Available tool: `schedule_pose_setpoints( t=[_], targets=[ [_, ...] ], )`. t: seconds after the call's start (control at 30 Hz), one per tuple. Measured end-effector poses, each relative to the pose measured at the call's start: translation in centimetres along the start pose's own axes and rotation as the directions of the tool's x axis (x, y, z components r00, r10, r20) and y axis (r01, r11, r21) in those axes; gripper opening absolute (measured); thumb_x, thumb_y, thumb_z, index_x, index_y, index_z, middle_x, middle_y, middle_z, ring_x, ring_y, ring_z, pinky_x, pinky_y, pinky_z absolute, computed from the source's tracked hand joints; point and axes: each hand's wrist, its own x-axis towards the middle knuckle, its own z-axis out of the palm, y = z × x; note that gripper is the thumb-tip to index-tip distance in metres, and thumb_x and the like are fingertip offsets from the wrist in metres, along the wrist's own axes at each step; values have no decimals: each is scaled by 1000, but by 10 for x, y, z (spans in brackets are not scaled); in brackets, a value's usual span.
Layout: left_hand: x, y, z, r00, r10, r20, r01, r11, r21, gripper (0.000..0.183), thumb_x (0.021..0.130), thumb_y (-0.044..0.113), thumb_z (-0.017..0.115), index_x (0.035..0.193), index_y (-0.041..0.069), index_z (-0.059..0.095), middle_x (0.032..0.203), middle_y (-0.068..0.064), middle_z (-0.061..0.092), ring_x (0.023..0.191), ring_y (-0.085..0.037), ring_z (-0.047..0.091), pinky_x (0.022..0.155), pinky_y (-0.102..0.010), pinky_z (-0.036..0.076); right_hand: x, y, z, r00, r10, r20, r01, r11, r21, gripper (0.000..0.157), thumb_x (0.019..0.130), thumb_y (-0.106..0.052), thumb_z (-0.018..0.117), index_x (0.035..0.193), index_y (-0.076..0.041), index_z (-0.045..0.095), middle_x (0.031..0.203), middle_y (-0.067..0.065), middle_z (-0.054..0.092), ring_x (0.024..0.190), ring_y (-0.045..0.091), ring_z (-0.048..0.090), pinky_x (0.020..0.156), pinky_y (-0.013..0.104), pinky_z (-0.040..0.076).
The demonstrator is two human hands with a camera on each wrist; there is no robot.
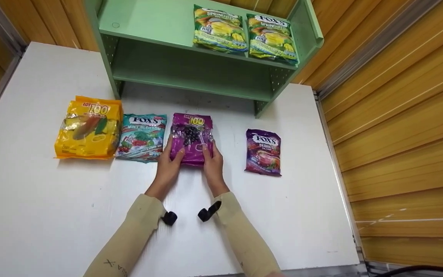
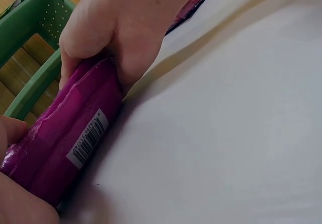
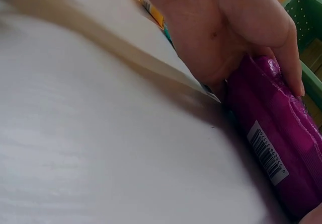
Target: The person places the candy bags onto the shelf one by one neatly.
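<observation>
Both hands grip a purple Lotte 100 candy bag (image 1: 191, 132) by its sides, thumbs over the front. My left hand (image 1: 169, 166) is at its left edge and my right hand (image 1: 214, 166) at its right edge. In the left wrist view the bag's underside (image 2: 63, 131) shows a barcode, low over the white table; whether it touches the table I cannot tell. The right wrist view has the same barcode end of the purple bag (image 3: 271, 138). Just left of the bag lies a teal Fox's Mint Blossom bag (image 1: 142, 136).
A yellow candy bag (image 1: 89, 129) lies at the far left, against the teal one. To the right is a dark purple Fox's Berries bag (image 1: 263, 152). Behind stands a green shelf (image 1: 190, 73), with two green-yellow Fox's bags (image 1: 221, 29) on its upper right.
</observation>
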Motion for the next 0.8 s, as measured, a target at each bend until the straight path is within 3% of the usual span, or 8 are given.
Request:
schedule_pose_setpoints(
  t=[0.27,0.57,0.8],
  targets=[
    [1,-2,-1,1000,12,-15,-13,998,-54,59,104,27,43,155,18,17,162,-5,21,150,-22,18,123,-34,18,-3,-1,2,1000,-23,18,23,1000,-14,64,98,-28,57,150,-4,29,157,10,30,147,23,26,121,33,23],
    [0,4,2,998,-57,-7,56,990,-131,56,104,27,42,155,16,20,162,-6,22,149,-21,21,122,-33,20,-4,-5,1,998,-56,12,56,998,-14,57,99,-25,55,148,-5,35,155,11,35,145,24,31,119,33,26],
    [-1,12,0,999,-50,14,51,993,-105,57,104,31,40,155,21,17,162,-2,19,149,-19,21,121,-33,23,-2,-11,-1,994,-110,2,110,994,-5,57,98,-20,56,148,-2,34,153,15,36,144,26,32,118,33,28]
  ],
)
